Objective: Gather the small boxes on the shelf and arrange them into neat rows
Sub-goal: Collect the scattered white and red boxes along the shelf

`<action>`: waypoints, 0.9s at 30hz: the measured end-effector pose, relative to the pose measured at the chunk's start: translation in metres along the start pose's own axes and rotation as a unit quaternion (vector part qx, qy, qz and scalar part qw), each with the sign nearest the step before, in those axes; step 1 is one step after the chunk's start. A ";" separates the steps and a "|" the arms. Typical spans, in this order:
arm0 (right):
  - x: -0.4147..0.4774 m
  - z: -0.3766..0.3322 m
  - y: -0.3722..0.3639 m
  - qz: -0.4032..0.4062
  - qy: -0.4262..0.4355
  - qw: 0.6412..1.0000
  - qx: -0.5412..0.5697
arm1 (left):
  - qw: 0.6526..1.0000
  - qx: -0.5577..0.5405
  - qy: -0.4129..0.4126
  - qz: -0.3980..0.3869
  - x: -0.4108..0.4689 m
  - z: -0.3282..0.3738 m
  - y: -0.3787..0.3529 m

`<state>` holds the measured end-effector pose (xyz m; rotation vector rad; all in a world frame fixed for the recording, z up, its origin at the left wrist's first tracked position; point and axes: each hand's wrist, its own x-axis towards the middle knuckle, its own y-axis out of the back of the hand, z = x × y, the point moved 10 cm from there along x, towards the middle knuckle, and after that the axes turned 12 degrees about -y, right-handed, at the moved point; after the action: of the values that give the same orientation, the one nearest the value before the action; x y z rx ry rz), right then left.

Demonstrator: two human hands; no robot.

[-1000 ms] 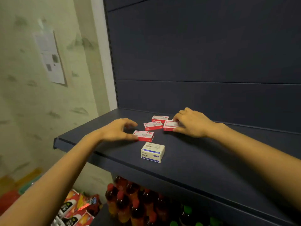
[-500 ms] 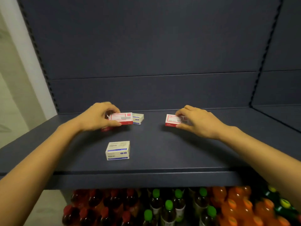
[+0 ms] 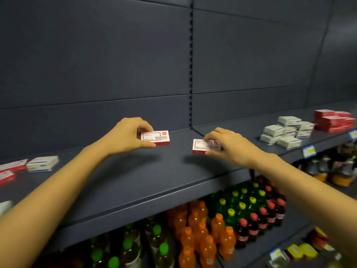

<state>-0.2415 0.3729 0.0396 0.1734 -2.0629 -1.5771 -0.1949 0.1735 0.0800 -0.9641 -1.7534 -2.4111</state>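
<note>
matte dark shelf — each hand, left and right, pinches a flat red-and-white carton.

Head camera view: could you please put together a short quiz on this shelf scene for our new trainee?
1. True or false: the left hand holds nothing.
2. Where on the shelf does the pile of white boxes lie? A) to the right of the right hand; B) between the two hands; C) among the bottles below.
3. Fill in: the right hand pinches a red-and-white ____.

Key
1. False: it grips the left red box.
2. A.
3. Box: the right red box.
</note>
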 end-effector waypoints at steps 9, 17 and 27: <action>-0.048 0.181 0.054 0.012 -0.064 0.997 -0.028 | 0.997 -0.050 -0.054 0.001 0.114 0.132 -0.101; -0.075 0.318 0.084 0.008 -0.121 0.991 -0.048 | 0.993 -0.054 -0.107 -0.008 0.212 0.233 -0.180; -0.079 0.470 0.115 0.023 -0.189 0.979 -0.078 | 0.984 -0.055 -0.167 -0.033 0.337 0.322 -0.261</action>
<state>-0.3768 0.8440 0.0375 -0.2490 -2.1846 -1.8485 -0.4088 0.6630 0.0761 -1.4204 -1.7836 -2.5299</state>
